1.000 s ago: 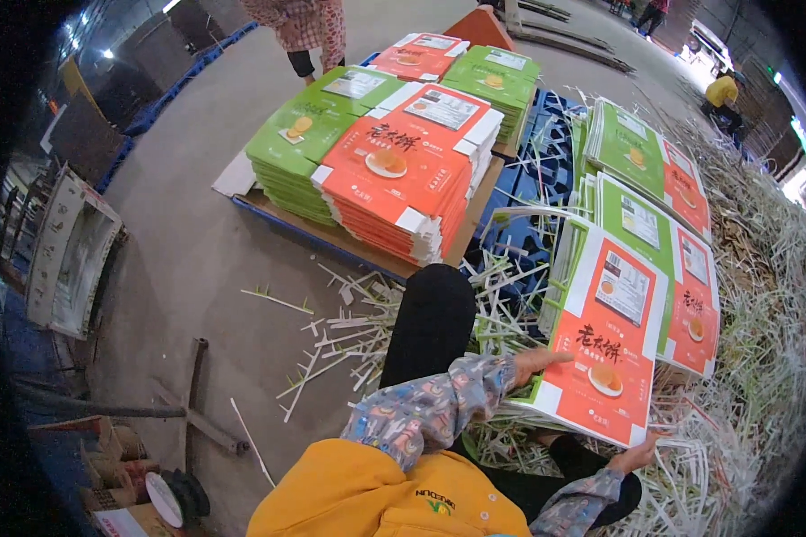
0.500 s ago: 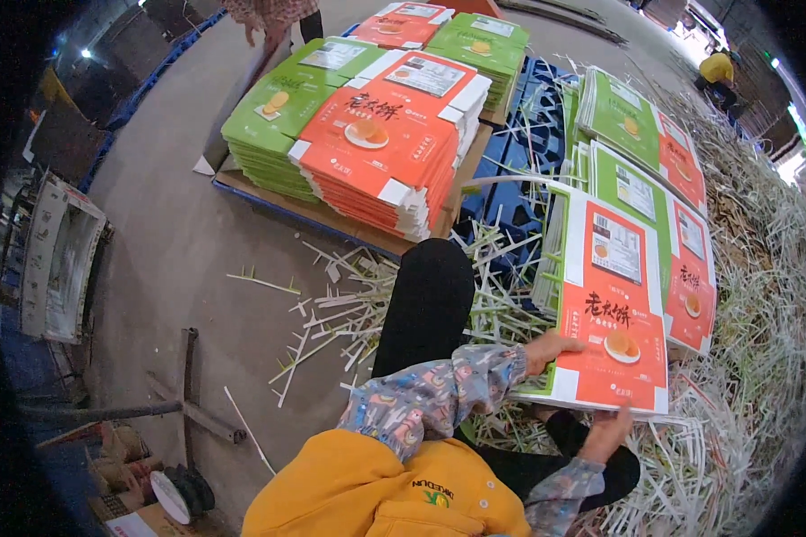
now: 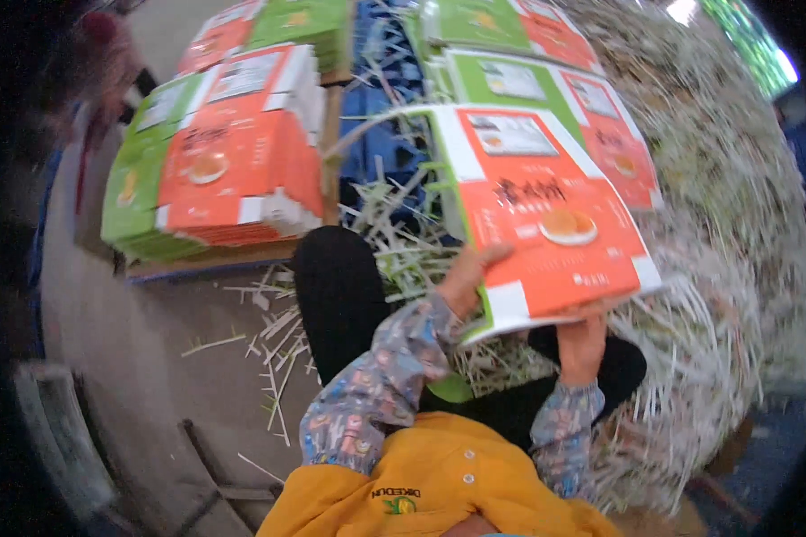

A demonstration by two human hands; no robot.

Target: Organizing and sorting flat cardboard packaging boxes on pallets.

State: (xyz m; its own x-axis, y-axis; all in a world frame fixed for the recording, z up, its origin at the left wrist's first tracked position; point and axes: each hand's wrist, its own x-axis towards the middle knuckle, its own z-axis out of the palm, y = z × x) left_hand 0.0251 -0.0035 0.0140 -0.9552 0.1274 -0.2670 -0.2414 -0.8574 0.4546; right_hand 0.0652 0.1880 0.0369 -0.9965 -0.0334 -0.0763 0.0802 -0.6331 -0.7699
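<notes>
Floor of grey concrete (image 3: 188, 367) shows at left, with thin white paper strips (image 3: 282, 358) scattered toward the person's black-clad knee; a dense heap of shredded white strips (image 3: 716, 188) bounds the right side. Between the left stack of green and red-orange printed cardboard (image 3: 210, 201) and the right stack of green-and-red flat cardboard (image 3: 537, 112), a blue plastic pallet (image 3: 376, 143) forms a narrow lane. Red-orange, white-bordered flat cardboard (image 3: 533, 268) is held over the lap, before the right stack; label panel at top, food picture below, green left edge; layer count unclear. Left hand (image 3: 468, 277) grips its left edge, thumb on top. Right hand (image 3: 583, 346) meets its lower edge; fingers partly hidden, closure cannot be told. Versus half a second ago: lower edge now rises rightward (previously dipped slightly); both stacks lie farther left in view; blur greater.
</notes>
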